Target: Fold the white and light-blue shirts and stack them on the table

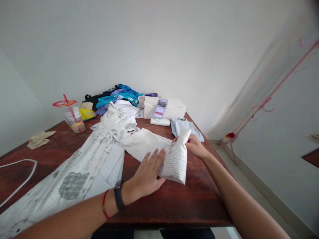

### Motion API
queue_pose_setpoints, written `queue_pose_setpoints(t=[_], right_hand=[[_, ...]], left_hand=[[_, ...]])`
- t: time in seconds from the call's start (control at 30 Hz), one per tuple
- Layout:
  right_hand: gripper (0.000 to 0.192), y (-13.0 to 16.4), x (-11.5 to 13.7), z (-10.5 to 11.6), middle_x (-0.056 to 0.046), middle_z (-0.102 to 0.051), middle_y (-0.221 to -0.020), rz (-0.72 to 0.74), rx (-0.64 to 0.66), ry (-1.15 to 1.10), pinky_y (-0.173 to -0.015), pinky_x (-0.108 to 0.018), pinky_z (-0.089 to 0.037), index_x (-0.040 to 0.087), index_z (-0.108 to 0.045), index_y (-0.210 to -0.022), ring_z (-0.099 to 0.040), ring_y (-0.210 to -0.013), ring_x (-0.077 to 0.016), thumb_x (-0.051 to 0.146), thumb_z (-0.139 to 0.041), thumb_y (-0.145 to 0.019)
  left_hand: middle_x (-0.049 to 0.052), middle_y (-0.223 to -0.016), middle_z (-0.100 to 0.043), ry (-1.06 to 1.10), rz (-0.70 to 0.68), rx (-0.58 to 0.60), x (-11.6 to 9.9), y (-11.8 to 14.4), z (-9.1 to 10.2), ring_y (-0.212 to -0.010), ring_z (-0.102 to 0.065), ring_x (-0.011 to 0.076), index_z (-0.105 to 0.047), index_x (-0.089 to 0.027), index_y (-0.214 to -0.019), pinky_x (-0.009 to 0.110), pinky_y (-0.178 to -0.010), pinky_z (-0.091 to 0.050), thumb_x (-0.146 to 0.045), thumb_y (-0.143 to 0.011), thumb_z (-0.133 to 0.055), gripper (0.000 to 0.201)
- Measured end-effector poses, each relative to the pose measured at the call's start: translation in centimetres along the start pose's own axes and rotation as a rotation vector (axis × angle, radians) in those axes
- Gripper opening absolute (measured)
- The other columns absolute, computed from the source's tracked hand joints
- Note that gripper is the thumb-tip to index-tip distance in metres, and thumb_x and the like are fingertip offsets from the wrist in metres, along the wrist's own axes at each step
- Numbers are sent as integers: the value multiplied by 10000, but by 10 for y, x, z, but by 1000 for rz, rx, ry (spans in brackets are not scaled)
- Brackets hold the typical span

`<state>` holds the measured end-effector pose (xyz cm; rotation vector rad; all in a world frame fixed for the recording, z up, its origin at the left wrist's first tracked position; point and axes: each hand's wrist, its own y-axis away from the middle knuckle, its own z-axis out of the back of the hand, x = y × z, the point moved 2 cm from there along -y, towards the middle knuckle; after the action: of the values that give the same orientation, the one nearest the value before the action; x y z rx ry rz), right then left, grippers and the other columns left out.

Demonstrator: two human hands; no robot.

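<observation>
A white shirt with thin dark stripes lies on the wooden table, its collar and label toward the pile at the left. My left hand rests flat on the shirt, fingers stretched out, with a black band and a red string at the wrist. At the shirt's right end, my right hand grips the raised, folded-over part, its fingers partly hidden behind the cloth. A white garment with grey cartoon prints stretches along the left, over a pale folded cloth.
Behind are a heap of blue, purple and black clothes, a white box and a folded light-blue garment. A plastic cup with straw stands left, near a white cable. A pink rack leans at right.
</observation>
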<state>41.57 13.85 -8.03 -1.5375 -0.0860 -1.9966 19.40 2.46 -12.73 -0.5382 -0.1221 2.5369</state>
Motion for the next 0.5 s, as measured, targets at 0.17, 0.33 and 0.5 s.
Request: queue_pose_setpoints(t=[0.17,0.33,0.5], right_hand=[[367,5,6,-2,-15,-598,-732,120,-142,194,-672,-287,-446,193,-626,-740,-555,-734,-179,514,-620,-919],[467,6,9,-16,46,-338,-626,122,-249,318,-539,-259,-262,217,-378,-646,-330,-596,-115,528,-568,-938],[461,4,4,-26,56,-297,-630,51,-319,425,-553,-264,-242,227,-327,-669,-325,-601,-113,523,-514,-969]], left_hand=[[119,-1618,-382,46,-125,34,-14,4,11,-1513,-278,369,-408,-197,-1538,557,-1229,-238,-344,-895,-636,698],[62,-1483,-568,184,-302,110,-34,13,30,-1388,-490,330,-597,-250,-1378,429,-1165,-386,-439,-877,-689,544],[105,-1614,-392,220,-363,125,-40,18,36,-1438,-430,346,-379,-203,-1571,424,-1159,-386,-445,-865,-700,812]])
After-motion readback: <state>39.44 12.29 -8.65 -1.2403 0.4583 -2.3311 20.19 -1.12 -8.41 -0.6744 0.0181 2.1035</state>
